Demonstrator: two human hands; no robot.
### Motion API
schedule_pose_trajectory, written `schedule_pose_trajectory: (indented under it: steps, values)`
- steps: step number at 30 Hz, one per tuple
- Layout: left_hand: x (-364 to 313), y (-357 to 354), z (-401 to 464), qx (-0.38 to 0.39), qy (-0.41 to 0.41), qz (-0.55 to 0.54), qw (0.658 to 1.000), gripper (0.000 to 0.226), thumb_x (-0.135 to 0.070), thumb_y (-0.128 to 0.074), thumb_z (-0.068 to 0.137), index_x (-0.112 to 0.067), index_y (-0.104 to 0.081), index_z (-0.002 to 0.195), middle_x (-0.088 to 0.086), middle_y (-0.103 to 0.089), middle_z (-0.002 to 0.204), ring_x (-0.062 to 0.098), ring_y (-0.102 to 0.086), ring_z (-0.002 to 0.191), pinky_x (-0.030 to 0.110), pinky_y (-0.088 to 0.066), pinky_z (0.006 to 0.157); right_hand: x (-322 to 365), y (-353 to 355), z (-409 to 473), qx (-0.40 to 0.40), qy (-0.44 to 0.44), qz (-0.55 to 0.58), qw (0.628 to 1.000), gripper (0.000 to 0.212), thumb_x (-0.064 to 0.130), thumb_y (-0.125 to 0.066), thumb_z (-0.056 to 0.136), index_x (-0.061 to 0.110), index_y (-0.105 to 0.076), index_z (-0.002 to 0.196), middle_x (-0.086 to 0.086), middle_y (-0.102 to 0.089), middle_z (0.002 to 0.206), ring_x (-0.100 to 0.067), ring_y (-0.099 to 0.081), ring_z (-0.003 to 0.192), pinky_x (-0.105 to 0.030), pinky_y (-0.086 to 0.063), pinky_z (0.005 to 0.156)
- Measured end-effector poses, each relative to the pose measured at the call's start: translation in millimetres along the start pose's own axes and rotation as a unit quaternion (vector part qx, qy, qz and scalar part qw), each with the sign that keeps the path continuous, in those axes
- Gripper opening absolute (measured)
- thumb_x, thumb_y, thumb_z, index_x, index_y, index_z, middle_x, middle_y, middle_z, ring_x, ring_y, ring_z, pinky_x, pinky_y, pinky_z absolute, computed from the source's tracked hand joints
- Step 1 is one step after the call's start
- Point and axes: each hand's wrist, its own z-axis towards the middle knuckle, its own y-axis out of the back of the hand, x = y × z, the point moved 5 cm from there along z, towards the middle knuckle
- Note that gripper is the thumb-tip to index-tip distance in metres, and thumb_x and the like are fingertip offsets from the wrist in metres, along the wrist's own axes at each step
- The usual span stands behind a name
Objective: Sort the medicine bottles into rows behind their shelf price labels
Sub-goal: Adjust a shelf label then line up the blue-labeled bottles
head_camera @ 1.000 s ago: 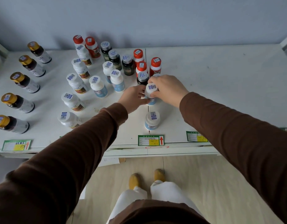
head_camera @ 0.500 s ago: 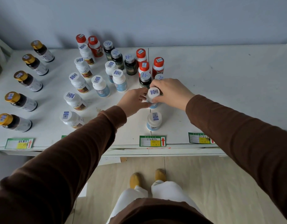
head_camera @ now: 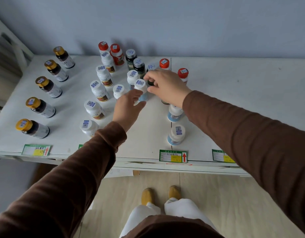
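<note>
Many medicine bottles stand on the white shelf (head_camera: 242, 103). Behind the middle price label (head_camera: 173, 156) two white bottles with blue labels stand in a row, the near one (head_camera: 176, 134) and the far one (head_camera: 174, 112). My left hand (head_camera: 128, 109) reaches into the middle cluster, fingers and thumb curling round the base of another blue-label bottle (head_camera: 141, 87). My right hand (head_camera: 167, 86) is just behind it, finger and thumb round the body of a dark silver-capped bottle (head_camera: 150, 82).
Several gold-capped brown bottles (head_camera: 33, 128) line up behind the left label (head_camera: 35, 149). A row of white brown-label bottles (head_camera: 94, 109) runs beside them. Red-capped bottles (head_camera: 182, 73) and dark bottles (head_camera: 138, 66) crowd the back. A third label (head_camera: 223, 156) is at the right.
Both hands let go of the blue-label bottle, which now stands in the middle row, and moved back and left into the cluster, onto other bottles.
</note>
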Motion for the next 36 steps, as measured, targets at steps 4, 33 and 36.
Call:
schedule_pose_trajectory:
  steps: [4,33,36]
  values:
    - [18.8,6.8,1.7,-0.022,0.042,0.004,0.999,0.033,-0.016,-0.071,0.087,-0.007,-0.064,0.118,0.006,-0.07,0.111,0.019,-0.065,0.104,0.028,-0.052,0.092,7.6,-20.3,26.1,0.045,0.01,-0.06,0.997,0.042,0.025,-0.06,0.092,0.016,-0.052,0.132,-0.009,-0.054,0.127,-0.026,-0.055,0.109,-0.031,-0.039,0.084]
    - [-45.5,-14.2,-2.4,0.296,0.143,-0.519,0.789,0.041,-0.027,-0.052,0.1,-0.003,-0.055,0.133,0.013,-0.064,0.121,0.023,-0.061,0.109,0.035,-0.05,0.102,-46.8,52.6,-12.4,-0.03,-0.177,0.341,0.923,0.042,0.053,-0.078,0.073,0.014,-0.072,0.086,0.009,-0.064,0.064,-0.007,-0.057,0.057,-0.023,-0.05,0.054]
    - [-60.3,-17.9,-6.0,0.327,0.161,-0.563,0.742,0.042,-0.032,-0.047,0.102,-0.006,-0.055,0.133,0.017,-0.061,0.13,0.024,-0.064,0.112,0.033,-0.052,0.098,-49.4,67.9,-27.3,-0.057,-0.187,0.333,0.923,0.066,0.064,-0.077,0.068,0.002,-0.068,0.09,0.002,-0.059,0.063,-0.012,-0.053,0.059,-0.027,-0.046,0.053]
